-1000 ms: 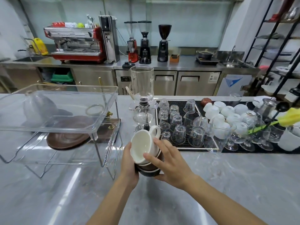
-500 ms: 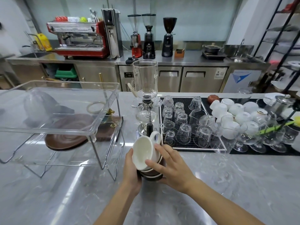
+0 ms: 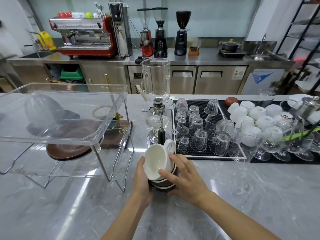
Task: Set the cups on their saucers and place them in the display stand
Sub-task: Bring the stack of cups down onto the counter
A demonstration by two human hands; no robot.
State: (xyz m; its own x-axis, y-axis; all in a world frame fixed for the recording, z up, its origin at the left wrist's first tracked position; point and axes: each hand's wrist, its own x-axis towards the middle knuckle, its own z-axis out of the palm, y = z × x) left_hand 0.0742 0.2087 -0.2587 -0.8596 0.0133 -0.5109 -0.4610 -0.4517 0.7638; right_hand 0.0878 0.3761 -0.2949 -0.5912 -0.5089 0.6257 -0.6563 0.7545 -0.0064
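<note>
A white cup (image 3: 156, 158) with its handle at the upper right is tilted toward me on top of a short stack of brown cups (image 3: 165, 182) on the marble counter. My left hand (image 3: 141, 181) grips the stack's left side and touches the white cup's rim. My right hand (image 3: 183, 177) wraps the right side, its fingers on the white cup. To the left stands the clear display stand (image 3: 62, 118) on wire legs, with a brown saucer (image 3: 67, 148) on its lower level.
A glass siphon brewer (image 3: 156, 101) stands just behind the cups. A black mat (image 3: 197, 155) holds several upturned glasses, with white cups (image 3: 256, 118) and stemmed glasses farther right. Bare marble counter (image 3: 242, 196) lies in front and to the right.
The hands and cup stack stay in nearly the same place; the white cup remains tilted. The view has shifted slightly as my head moved.
</note>
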